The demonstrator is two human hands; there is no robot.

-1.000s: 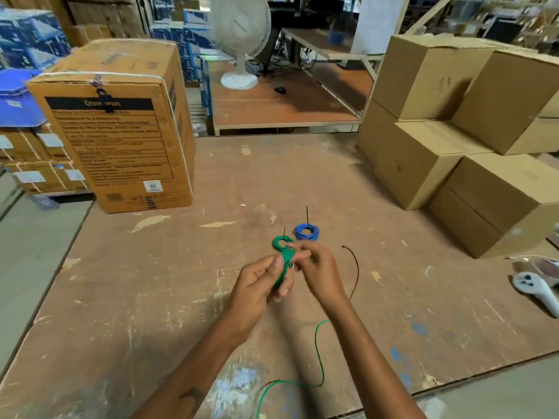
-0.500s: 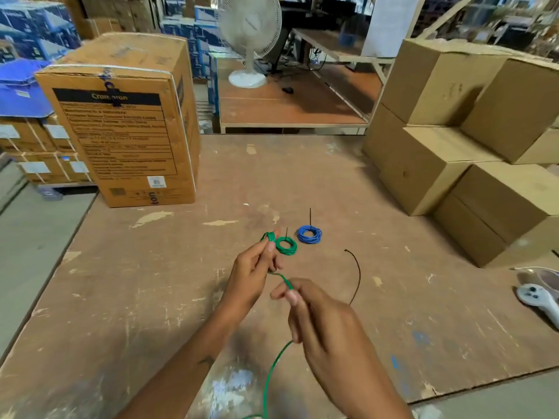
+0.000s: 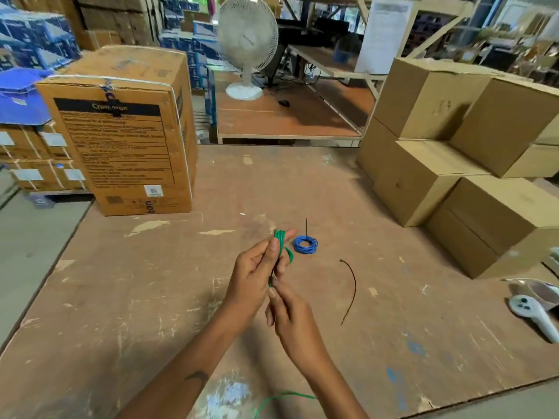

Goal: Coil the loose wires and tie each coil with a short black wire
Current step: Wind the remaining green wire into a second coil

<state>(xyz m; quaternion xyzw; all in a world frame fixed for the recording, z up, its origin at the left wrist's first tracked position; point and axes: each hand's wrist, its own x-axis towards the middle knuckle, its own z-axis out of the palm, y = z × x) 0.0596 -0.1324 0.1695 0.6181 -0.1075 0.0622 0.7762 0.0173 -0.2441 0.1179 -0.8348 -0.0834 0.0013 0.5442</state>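
Green coil: I see the green wire coil [image 3: 280,246] held up off the worktop [image 3: 151,297], pinched in my left hand [image 3: 257,273]. Its loops are squeezed flat, so the bundle's long axis runs roughly away from me, slightly tilted, from the palm up past the thumb.

Left fingers: curled round the coil, thumb pressing the strands against the forefinger; the far end of the loops pokes out above the fingertips.

Right fingers: my right hand [image 3: 292,316] sits just below and nearer me, fingers closed on the strand where it leaves the coil's lower end. I judge it a pinch, though the contact itself is partly hidden.

Loose tail: the rest of the green wire [image 3: 281,396] shows again at the worktop's near edge, so I judge there is slack left to wind.

Key relation: the free strand lies toward me from the coil, on the right hand's side; the next wrap should carry it up and round the long axis held by the left.

Tie: the short black wire [image 3: 351,290] lies on the worktop, to the right of both hands and apart from them, nearer the right hand.

Blue coil: the blue wire coil [image 3: 305,244] rests just right of the green one, already tied, a black end standing up.
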